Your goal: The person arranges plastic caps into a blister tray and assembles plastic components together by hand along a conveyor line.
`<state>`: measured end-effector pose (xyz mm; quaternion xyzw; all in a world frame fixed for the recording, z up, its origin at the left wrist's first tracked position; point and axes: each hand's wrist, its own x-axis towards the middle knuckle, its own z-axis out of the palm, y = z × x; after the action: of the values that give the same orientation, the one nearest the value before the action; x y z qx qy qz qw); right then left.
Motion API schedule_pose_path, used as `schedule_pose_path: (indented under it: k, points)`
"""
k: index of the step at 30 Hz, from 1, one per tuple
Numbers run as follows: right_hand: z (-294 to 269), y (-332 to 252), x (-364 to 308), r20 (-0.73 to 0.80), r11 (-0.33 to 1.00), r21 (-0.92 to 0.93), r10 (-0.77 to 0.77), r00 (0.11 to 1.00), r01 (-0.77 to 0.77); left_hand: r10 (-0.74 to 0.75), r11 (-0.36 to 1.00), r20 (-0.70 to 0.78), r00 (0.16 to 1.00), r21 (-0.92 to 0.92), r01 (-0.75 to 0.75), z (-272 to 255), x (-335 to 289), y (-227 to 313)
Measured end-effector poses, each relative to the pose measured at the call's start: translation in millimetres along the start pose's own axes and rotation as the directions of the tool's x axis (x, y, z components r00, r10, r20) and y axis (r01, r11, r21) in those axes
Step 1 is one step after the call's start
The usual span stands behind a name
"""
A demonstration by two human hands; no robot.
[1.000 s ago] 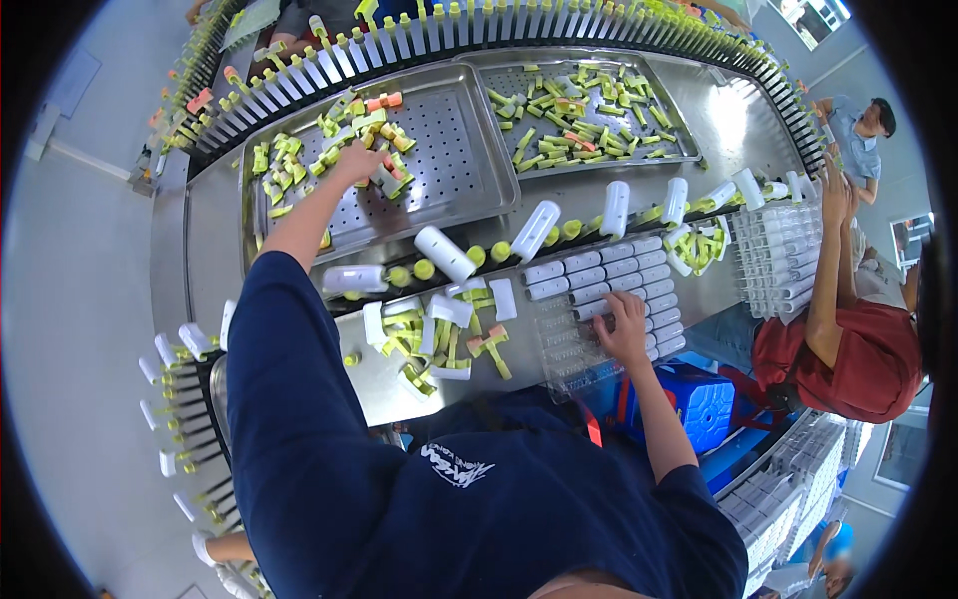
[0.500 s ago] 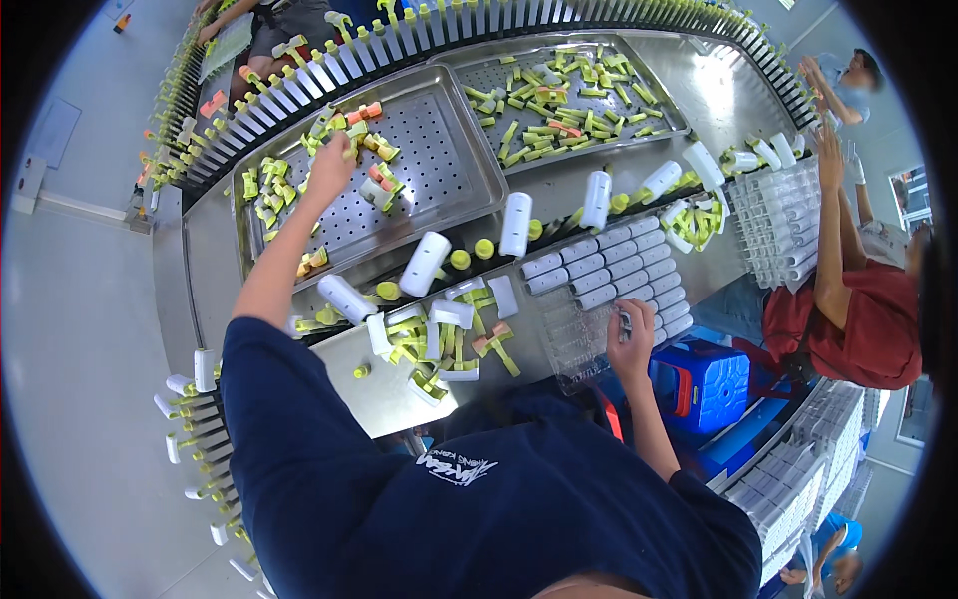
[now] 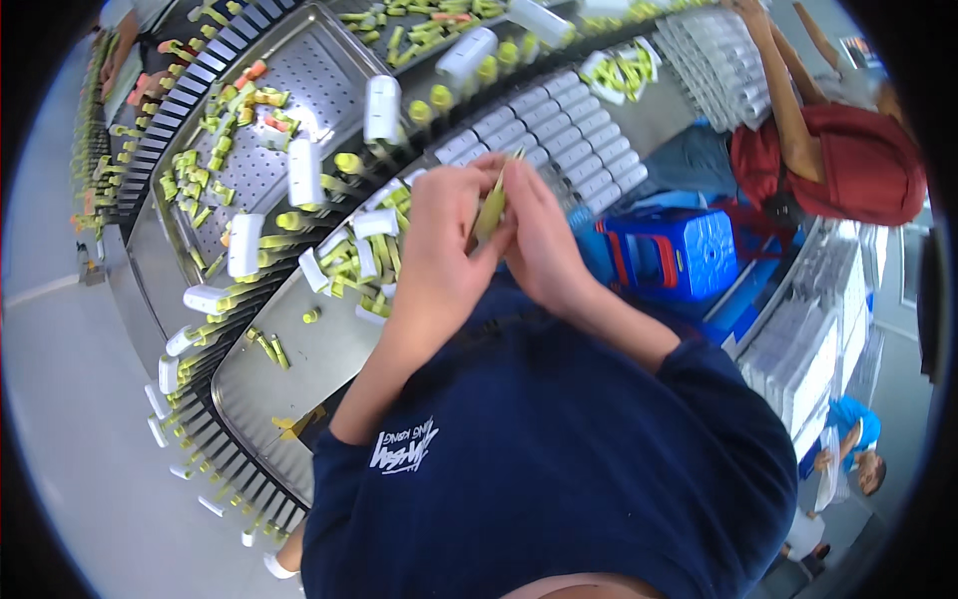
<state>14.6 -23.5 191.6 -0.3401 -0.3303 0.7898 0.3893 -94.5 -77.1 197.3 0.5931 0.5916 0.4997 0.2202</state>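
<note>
My left hand (image 3: 447,235) and my right hand (image 3: 541,232) are together in front of my chest, fingers closed around a slim yellow-green piece (image 3: 489,215). Its pointed end shows between the fingertips; the rest is partly covered. Just beyond the hands, rows of white rounded parts (image 3: 584,140) lie in a clear plastic tray, partly hidden by my fingers. Left of my left wrist is a loose pile of yellow-green pieces (image 3: 344,268) with white covers among them.
A black slatted conveyor (image 3: 374,160) curves past, carrying white covers and yellow-green pegs. Behind it stands a perforated metal tray (image 3: 309,110) with yellow-green and orange pieces. At right are a blue stool (image 3: 689,255), stacked clear trays (image 3: 788,369) and a person in red (image 3: 858,160).
My left hand has come back from the perforated tray and my right hand has left the clear tray. Both now meet around the yellow-green piece. The view has turned and shifted.
</note>
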Motion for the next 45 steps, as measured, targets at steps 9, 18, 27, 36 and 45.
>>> schedule_pose_path:
  k: [9, 18, 27, 36, 45]
  points:
    - [-37, -48, -29, 0.229, 0.641, -0.75, 0.017, 0.973, 0.165, -0.315, 0.127, 0.216, 0.924, -0.955, 0.267, -12, -21, -24]
    - [-24, -50, -44, 0.449, 0.612, -0.723, 0.062, 0.891, 0.321, -0.155, 0.045, 0.242, 0.958, -0.967, 0.252, 8, -26, -18]
    - [-22, -52, -47, 0.407, 0.536, -0.781, 0.048, 0.912, 0.32, -0.217, 0.52, 0.182, 0.959, -0.81, 0.271, 9, -36, -7]
    - [-43, -24, -29, 0.443, 0.536, -0.79, 0.165, 0.881, 0.297, -0.372, 0.57, 0.17, 0.913, -0.734, 0.369, 25, -60, -27]
    - [-67, 21, -9, 0.39, 0.632, -0.767, 0.321, 0.863, 0.112, -0.43, 0.495, 0.168, 0.887, -0.777, 0.388, 41, -79, -62]
